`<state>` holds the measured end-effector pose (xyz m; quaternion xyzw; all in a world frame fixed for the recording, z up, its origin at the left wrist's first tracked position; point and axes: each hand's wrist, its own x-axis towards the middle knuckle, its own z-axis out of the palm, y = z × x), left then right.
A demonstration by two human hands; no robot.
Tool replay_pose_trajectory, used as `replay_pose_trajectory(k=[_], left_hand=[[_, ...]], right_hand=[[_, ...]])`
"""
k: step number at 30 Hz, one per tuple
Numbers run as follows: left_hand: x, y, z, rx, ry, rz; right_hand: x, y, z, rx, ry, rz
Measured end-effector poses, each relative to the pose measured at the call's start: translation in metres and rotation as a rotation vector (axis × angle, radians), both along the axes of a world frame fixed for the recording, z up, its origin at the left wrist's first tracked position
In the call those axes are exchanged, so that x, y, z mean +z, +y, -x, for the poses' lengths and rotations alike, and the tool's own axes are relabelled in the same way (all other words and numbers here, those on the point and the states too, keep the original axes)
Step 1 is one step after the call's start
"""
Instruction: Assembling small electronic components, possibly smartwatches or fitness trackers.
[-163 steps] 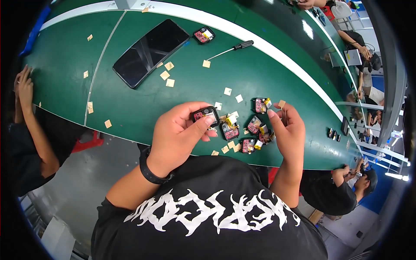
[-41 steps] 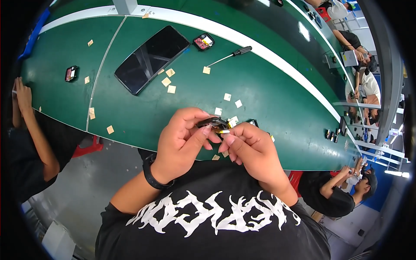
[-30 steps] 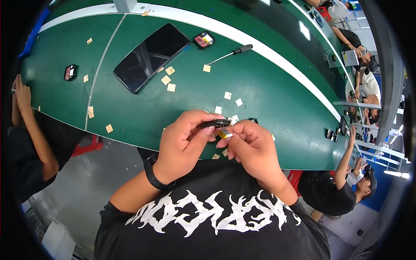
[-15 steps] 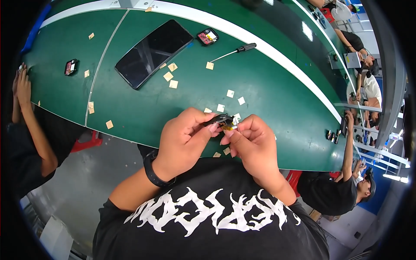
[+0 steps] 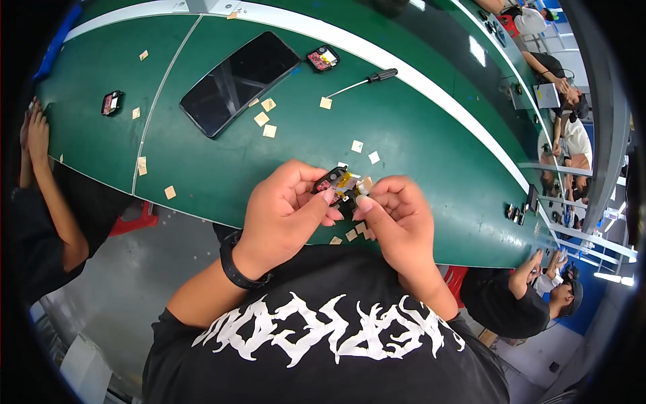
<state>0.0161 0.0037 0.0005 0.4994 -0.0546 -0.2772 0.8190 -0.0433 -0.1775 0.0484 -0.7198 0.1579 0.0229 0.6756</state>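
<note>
Device (image 5: 328, 184), small and black-cased, lay open between the two hands, raised above the counter (image 5: 431, 148) near its front edge. The left hand (image 5: 284, 210) pinched the case by its left side, thumb in front and fingers behind. The right hand (image 5: 398, 219) was at the opposite edge, thumb and fingers drawn nearly together beside a yellowish part; whether they gripped it could not be told, since the fingertips covered that side.

Pale square pieces (image 5: 351, 235) lay just below the hands and more were strewn beyond them, one at the tip of a screwdriver (image 5: 381, 75). Farther off were a large phone (image 5: 240, 85), a second open device (image 5: 322, 58) just beside its upper corner, and a third (image 5: 112, 103) well to the left. A seated person (image 5: 515, 296) was at the right, and another person's hands (image 5: 36, 131) were at the far left.

The case had rounded corners, a reddish circuit board and a silvery, yellow-taped piece. The counter was smooth, scuffed green, the phone's screen glossy black, the screwdriver thin-shafted with a dark handle.
</note>
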Motion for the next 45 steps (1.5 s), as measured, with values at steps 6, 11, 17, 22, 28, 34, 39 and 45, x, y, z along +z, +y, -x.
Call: replay_pose_trajectory(k=[6,11,17,22,28,34,39,45], left_hand=[[0.007,-0.001,0.000,-0.023,0.001,-0.059],[0.006,-0.002,0.000,0.000,-0.018,-0.106],[0.003,-0.005,0.002,0.050,-0.036,-0.069],[0.002,-0.005,0.002,0.047,-0.053,-0.061],[-0.001,-0.008,0.001,0.091,-0.072,-0.046],[-0.002,-0.008,0.001,0.102,-0.071,-0.012],[-0.003,-0.005,0.000,0.040,-0.108,-0.035],[-0.007,-0.003,0.000,-0.003,-0.107,-0.026]], right_hand=[[-0.003,-0.005,-0.013,0.066,-0.036,0.122],[-0.008,-0.003,-0.015,0.073,0.014,0.232],[-0.007,-0.002,-0.013,0.053,-0.032,0.102],[0.002,-0.005,-0.017,0.184,-0.122,0.277],[-0.003,-0.007,-0.019,0.241,-0.325,0.595],[0.006,-0.001,-0.019,0.204,-0.211,0.591],[0.003,0.001,-0.016,0.186,-0.159,0.515],[0.001,-0.001,-0.021,0.246,-0.263,0.508]])
